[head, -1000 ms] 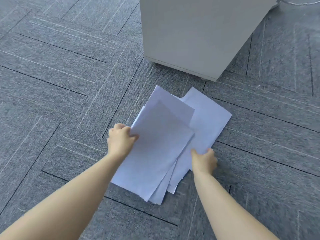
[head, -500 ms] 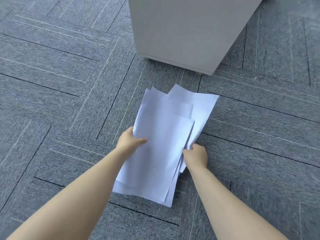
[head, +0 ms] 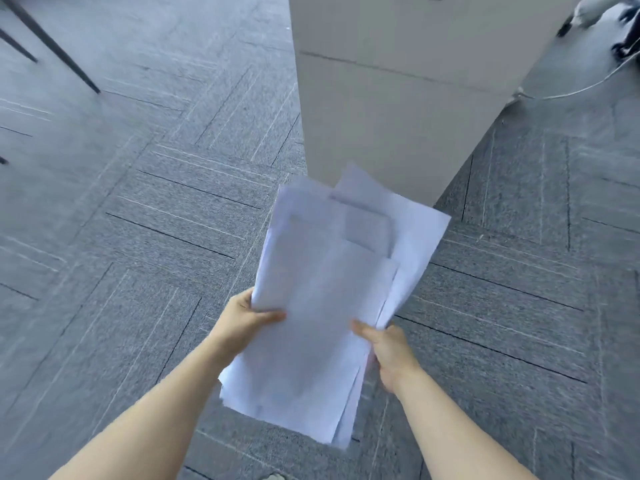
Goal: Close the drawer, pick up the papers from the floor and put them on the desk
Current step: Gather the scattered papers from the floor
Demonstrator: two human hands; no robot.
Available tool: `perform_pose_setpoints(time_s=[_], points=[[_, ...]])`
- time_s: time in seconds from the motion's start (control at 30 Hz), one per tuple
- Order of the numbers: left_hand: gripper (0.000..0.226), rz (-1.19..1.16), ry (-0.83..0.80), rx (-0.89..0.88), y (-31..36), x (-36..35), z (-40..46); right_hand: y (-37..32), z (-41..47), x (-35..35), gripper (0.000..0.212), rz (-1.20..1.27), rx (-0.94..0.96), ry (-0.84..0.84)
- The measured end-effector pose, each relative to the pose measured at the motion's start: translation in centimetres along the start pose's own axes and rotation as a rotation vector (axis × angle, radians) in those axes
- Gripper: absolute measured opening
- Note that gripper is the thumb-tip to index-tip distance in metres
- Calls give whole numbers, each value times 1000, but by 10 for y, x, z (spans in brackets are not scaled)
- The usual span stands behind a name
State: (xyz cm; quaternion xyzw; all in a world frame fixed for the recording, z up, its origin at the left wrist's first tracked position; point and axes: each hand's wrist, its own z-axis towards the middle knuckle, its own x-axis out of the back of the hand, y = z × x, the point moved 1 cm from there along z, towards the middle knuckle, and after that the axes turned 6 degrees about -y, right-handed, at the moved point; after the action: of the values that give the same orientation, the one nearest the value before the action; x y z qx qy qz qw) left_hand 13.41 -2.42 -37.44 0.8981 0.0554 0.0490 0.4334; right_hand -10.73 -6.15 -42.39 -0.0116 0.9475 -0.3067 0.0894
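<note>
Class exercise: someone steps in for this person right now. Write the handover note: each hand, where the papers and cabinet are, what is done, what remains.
Left hand: shut on the left edge of the papers, thumb on top.
Right hand: shut on the right edge of the same stack.
Papers: a loose, uneven stack held by both hands above the carpet; no sheet shows on the visible floor.
Cabinet: just ahead, its drawer fronts look flush, so the drawer appears closed.
Done: drawer, gathering.
Left: carry the stack to the desk, which is not in view, and lay it down. Square the sheets first, perhaps.
</note>
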Motion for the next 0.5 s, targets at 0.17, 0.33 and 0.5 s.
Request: perform_pose_setpoints(time_s=[0.17, 0.33, 0.5], points=[[29, -63, 96, -111, 166, 35, -115, -163, -167, -61, 25, -173, 289, -38], [32, -105, 129, -285, 362, 43, -186, -345, -317, -106, 19, -205, 552, -39], [12, -133, 168, -506, 527, 13, -213, -481, -393, -114, 24, -216, 779, 98]])
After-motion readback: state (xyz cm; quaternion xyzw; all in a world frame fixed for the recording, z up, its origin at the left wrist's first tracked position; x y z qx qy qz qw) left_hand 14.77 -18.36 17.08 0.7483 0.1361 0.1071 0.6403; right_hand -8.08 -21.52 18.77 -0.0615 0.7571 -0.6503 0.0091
